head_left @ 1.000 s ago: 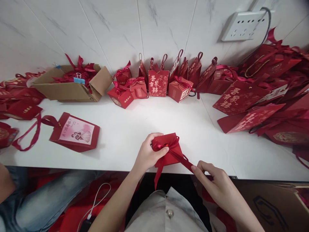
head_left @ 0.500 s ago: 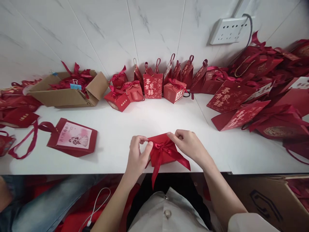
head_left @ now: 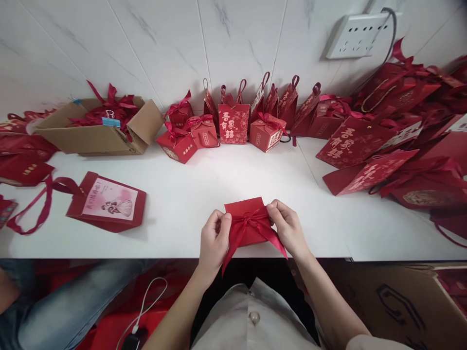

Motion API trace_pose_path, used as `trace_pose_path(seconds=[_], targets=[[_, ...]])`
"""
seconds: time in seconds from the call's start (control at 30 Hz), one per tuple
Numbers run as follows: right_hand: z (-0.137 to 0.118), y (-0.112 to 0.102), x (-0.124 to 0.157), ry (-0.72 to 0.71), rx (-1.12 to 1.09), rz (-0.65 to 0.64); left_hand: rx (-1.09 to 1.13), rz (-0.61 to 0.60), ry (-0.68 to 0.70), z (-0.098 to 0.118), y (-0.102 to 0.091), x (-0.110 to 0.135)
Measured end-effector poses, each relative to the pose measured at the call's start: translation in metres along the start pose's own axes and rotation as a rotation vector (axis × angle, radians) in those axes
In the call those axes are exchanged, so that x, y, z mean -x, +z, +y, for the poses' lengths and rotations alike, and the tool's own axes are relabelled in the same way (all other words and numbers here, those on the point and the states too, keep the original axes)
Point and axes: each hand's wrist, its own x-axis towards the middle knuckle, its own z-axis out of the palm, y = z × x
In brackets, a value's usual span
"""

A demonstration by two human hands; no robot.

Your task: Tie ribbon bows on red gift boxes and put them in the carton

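Note:
A small red gift box (head_left: 243, 206) sits at the table's front edge, right before my body. A shiny red ribbon (head_left: 248, 221) is tied around it in a bow, its two tails hanging toward me. At the box's left side, my left hand (head_left: 215, 238) is closed, thumb against curled fingers, on the left part of the ribbon. My right hand (head_left: 288, 227) pinches the ribbon's right part between thumb and forefinger. The fingertips hide the ends of the bow loops.
A red box with a pink couple print (head_left: 111, 203) lies to the left. Behind it stands a cardboard box (head_left: 80, 141) of ribboned items. Several red gift boxes (head_left: 233, 124) line the wall, with more piled right (head_left: 419, 170). Another person's jeans-clad leg (head_left: 69, 301) shows lower left.
Both hands have shifted from the box's upper corners to its sides and now grip the ribbon at either side of the knot. The view has tilted slightly.

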Motion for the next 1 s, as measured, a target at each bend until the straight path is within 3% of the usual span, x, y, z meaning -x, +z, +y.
trace_pose_path(seconds=[0.37, 0.53, 0.67, 0.73, 0.83, 0.9, 1.0], targets=[[0.014, 0.009, 0.006, 0.091, -0.338, 0.074, -0.068, 0.038, 0.075, -0.004, 0.007, 0.0], [0.016, 0.013, 0.007, 0.154, -0.429, 0.106, -0.055, 0.111, 0.119, -0.007, 0.013, 0.0], [0.016, 0.001, 0.0, 0.192, -0.329, -0.016, 0.015, 0.056, 0.055, -0.01, 0.01, -0.004], [0.017, -0.011, -0.005, 0.145, -0.224, -0.114, 0.062, -0.018, 0.015, -0.011, 0.005, -0.007], [0.019, -0.031, -0.007, -0.052, -0.117, -0.134, 0.098, -0.091, -0.05, -0.01, -0.003, -0.008], [0.023, -0.042, -0.003, -0.165, -0.021, -0.143, 0.091, -0.124, -0.104, -0.005, -0.007, -0.006], [0.037, -0.05, 0.007, -0.246, 0.187, -0.264, 0.076, -0.214, -0.116, 0.003, -0.008, -0.003]])
